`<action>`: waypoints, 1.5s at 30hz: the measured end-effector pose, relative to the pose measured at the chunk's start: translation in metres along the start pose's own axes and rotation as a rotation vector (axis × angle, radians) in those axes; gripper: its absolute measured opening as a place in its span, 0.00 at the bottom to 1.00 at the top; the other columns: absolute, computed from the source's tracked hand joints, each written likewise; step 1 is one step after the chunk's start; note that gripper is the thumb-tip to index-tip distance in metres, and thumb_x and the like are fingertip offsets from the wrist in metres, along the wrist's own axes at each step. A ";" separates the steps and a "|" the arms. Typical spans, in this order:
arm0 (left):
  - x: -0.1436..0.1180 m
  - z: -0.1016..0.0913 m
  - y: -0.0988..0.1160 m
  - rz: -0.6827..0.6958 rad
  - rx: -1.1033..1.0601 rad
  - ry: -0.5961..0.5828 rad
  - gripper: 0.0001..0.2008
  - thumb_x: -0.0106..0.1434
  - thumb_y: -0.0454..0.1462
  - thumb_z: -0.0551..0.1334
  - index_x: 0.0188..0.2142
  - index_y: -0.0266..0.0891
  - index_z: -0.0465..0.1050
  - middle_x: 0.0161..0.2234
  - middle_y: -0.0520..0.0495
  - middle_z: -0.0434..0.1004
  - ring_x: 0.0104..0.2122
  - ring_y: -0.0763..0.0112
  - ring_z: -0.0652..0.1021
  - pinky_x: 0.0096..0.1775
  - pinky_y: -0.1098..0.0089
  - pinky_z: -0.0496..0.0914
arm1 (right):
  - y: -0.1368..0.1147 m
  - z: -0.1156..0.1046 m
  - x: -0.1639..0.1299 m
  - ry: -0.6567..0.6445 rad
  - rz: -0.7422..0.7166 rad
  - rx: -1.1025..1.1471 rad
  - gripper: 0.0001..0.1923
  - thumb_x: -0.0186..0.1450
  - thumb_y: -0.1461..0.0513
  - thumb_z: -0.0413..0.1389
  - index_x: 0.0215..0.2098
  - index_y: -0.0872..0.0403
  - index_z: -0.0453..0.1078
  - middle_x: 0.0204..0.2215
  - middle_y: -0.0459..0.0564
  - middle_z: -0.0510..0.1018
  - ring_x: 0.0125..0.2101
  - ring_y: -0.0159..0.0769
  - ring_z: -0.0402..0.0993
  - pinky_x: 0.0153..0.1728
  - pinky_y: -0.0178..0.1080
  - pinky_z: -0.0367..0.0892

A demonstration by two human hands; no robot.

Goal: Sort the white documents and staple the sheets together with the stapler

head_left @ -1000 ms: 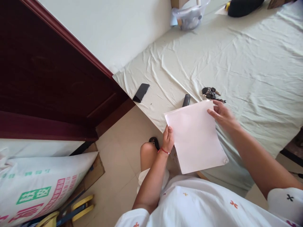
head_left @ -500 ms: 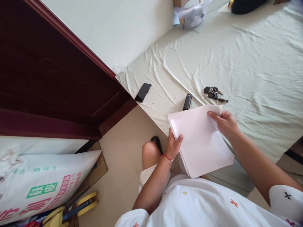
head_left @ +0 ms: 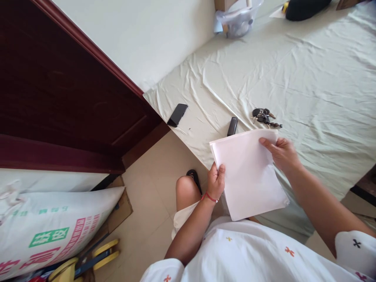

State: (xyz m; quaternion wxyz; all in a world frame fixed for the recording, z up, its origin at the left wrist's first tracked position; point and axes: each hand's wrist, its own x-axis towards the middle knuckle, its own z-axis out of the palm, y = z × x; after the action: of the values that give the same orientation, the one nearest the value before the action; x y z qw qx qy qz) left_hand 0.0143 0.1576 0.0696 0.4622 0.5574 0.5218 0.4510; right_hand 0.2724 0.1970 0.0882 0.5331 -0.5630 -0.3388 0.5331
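Since half a second ago, the left hand (head_left: 216,181) is sitting a little lower on the sheet's near left edge, and the paper (head_left: 248,176) is lying flatter, its layers squared together rather than fanned. Both hands are holding the white paper above the bed's near edge, over the person's lap. Left fingers are pinching the left edge, thumb on top, a red band showing at the wrist. At about two o'clock from it, the right hand (head_left: 282,154) is gripping the far right corner, fingers pressed together on the top face. Just beyond the paper at twelve o'clock a small dark case (head_left: 232,126) is lying on the wrinkled bed sheet (head_left: 308,78), with a bunch of keys (head_left: 265,116) at one o'clock and a black phone (head_left: 177,114) at ten o'clock near the bed's corner.
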 end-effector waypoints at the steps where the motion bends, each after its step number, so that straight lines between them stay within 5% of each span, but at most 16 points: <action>1: 0.000 0.000 0.002 0.010 0.025 0.003 0.26 0.73 0.60 0.56 0.41 0.40 0.74 0.29 0.49 0.72 0.32 0.67 0.72 0.38 0.67 0.69 | -0.001 0.000 0.001 0.008 -0.029 -0.069 0.23 0.60 0.42 0.70 0.36 0.52 0.79 0.30 0.51 0.83 0.26 0.41 0.79 0.27 0.43 0.76; 3: 0.000 0.000 0.003 0.030 0.068 0.000 0.27 0.73 0.60 0.54 0.40 0.40 0.72 0.28 0.51 0.71 0.29 0.69 0.69 0.36 0.68 0.68 | -0.007 0.001 0.001 0.102 -0.195 -0.265 0.22 0.63 0.44 0.67 0.43 0.52 0.79 0.34 0.51 0.82 0.31 0.43 0.80 0.33 0.46 0.77; 7: -0.003 0.001 0.002 0.030 0.123 -0.038 0.27 0.74 0.61 0.52 0.39 0.41 0.70 0.26 0.52 0.68 0.27 0.69 0.66 0.34 0.67 0.65 | -0.033 0.014 -0.007 0.366 -0.840 -0.616 0.18 0.68 0.52 0.63 0.54 0.49 0.76 0.49 0.57 0.79 0.51 0.51 0.77 0.51 0.55 0.76; 11: -0.005 0.004 0.000 0.008 0.153 -0.068 0.27 0.74 0.61 0.50 0.40 0.41 0.69 0.25 0.53 0.66 0.25 0.70 0.65 0.32 0.67 0.62 | -0.062 0.039 -0.019 0.081 -1.108 -0.776 0.06 0.72 0.61 0.59 0.43 0.46 0.79 0.40 0.52 0.82 0.46 0.48 0.76 0.52 0.55 0.70; 14: -0.006 0.005 0.002 0.013 0.158 -0.088 0.27 0.74 0.61 0.49 0.41 0.41 0.69 0.24 0.53 0.65 0.26 0.68 0.67 0.32 0.67 0.62 | -0.071 0.056 -0.020 -0.135 -1.171 -0.825 0.08 0.73 0.63 0.58 0.44 0.46 0.80 0.40 0.51 0.83 0.45 0.46 0.73 0.48 0.52 0.68; 21: -0.008 0.004 0.004 0.065 0.253 -0.127 0.26 0.75 0.61 0.47 0.36 0.43 0.63 0.22 0.54 0.63 0.23 0.69 0.65 0.30 0.66 0.59 | -0.072 0.066 -0.008 -0.316 -1.166 -0.894 0.10 0.75 0.61 0.58 0.47 0.50 0.82 0.44 0.54 0.83 0.47 0.48 0.69 0.48 0.51 0.65; 34: -0.008 0.005 0.002 0.079 0.287 -0.137 0.25 0.75 0.59 0.49 0.37 0.43 0.65 0.25 0.50 0.70 0.25 0.66 0.70 0.31 0.65 0.63 | -0.072 0.059 -0.006 -0.305 -1.258 -0.968 0.09 0.76 0.62 0.58 0.41 0.50 0.81 0.41 0.49 0.85 0.47 0.46 0.71 0.46 0.49 0.60; 45: -0.009 0.007 0.002 0.101 0.338 -0.114 0.23 0.75 0.59 0.48 0.34 0.45 0.58 0.22 0.53 0.64 0.23 0.68 0.66 0.30 0.65 0.58 | -0.068 0.059 -0.006 -0.184 -1.314 -0.929 0.08 0.74 0.64 0.60 0.43 0.47 0.82 0.38 0.46 0.86 0.45 0.44 0.73 0.45 0.49 0.58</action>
State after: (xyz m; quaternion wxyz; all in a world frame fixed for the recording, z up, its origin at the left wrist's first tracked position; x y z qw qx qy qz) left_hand 0.0212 0.1486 0.0700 0.3675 0.6772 0.5346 0.3471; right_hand 0.2271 0.2186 0.1630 0.4191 -0.3666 -0.8296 -0.0400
